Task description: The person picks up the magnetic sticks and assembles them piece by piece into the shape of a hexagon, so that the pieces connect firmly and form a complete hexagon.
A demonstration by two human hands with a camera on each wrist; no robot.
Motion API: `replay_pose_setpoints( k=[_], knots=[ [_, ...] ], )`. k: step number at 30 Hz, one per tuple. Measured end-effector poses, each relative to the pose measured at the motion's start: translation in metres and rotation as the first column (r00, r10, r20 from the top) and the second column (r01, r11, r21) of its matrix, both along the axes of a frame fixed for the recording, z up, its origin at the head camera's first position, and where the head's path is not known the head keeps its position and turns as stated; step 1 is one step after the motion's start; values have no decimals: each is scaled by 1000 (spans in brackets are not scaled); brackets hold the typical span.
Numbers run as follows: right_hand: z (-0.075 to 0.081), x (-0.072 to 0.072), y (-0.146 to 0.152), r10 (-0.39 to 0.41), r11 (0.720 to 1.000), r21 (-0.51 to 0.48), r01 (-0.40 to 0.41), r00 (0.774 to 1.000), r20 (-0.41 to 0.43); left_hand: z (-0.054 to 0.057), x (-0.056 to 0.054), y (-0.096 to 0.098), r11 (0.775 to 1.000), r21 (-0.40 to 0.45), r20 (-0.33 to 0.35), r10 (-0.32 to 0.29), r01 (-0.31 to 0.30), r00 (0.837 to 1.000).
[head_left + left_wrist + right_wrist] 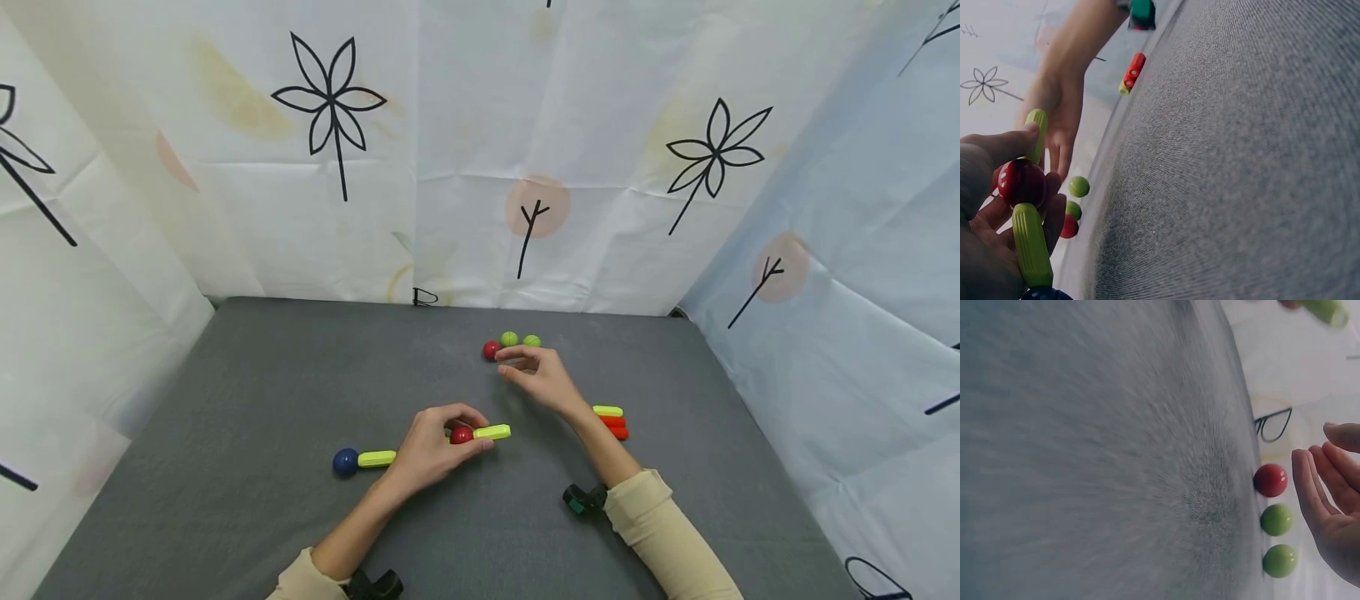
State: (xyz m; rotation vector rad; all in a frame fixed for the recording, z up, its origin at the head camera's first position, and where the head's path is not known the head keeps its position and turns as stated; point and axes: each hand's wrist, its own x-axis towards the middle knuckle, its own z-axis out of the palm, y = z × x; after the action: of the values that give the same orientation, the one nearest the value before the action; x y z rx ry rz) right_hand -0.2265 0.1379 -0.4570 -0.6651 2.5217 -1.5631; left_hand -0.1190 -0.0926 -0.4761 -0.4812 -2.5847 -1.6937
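Note:
My left hand [427, 450] holds a joined row of toy balls and sticks above the grey table, fingers and thumb around its red ball [461, 435]. From that ball one yellow-green stick [492, 432] points right. Another yellow-green stick [377, 458] runs left to a blue ball [345, 462]. In the left wrist view the thumb lies along the upper stick [1037, 134]. Farther back, my right hand [542, 379] hovers with nothing in its loosely bent fingers. Close by its fingertips are a loose red ball [1270, 480] and two green balls [1276, 520].
To the right, partly behind the right forearm, lie a yellow-green stick [608, 411] and red sticks [617, 432] side by side. A patterned white cloth [465, 242] closes off the back and both sides of the grey table [300, 375]. Each wrist wears a small black camera.

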Motion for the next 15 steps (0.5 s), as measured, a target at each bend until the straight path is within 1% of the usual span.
replay_pose_setpoints(
  k=[3, 6, 10, 15],
  knots=[
    [-2, -14, -6, -35, 999, 34, 35, 999, 24, 0, 0, -1, 1000, 2, 0, 5, -5, 1000],
    [-4, -25, -10, -42, 997, 64, 40, 998, 36, 0, 1, -1, 1000, 1, 1, 7, -7, 1000],
    [-8, -34, -13, -38, 996, 85, 34, 998, 48, 1, 1, -1, 1000, -3, 1, 11, -11, 1000],
    [-15, -41, -15, -51, 995, 84, 46, 997, 63, 0, 1, -1, 1000, -3, -3, 10, -10, 1000]
  ],
)
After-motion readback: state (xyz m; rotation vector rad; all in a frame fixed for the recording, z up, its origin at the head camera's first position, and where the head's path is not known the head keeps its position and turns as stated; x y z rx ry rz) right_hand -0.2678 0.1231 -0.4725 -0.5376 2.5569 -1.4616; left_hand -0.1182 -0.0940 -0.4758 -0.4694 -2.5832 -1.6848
